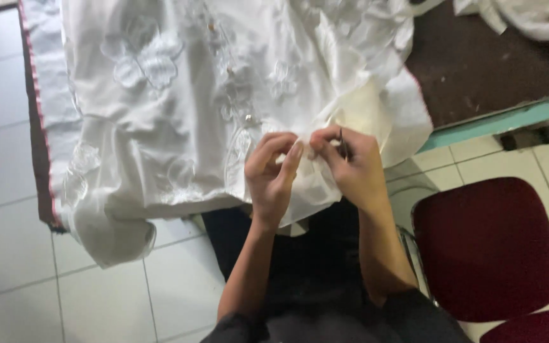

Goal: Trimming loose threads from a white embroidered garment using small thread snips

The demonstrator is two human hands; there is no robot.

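Head view: my left hand (273, 174) pinches the white embroidered cloth (179, 101) – right hand (351, 166) fingers clamped on a thin dark tool (343, 143), working the fold between fingertips – steady hold needed.

Soft, even light fills the room, bright enough that the white cloth (179, 95) washes out and its embroidery barely reads. Shadows are faint, deepest under the cloth's hanging edge and around the dark lap. The whole view is slightly soft, with both hands smeared by motion.
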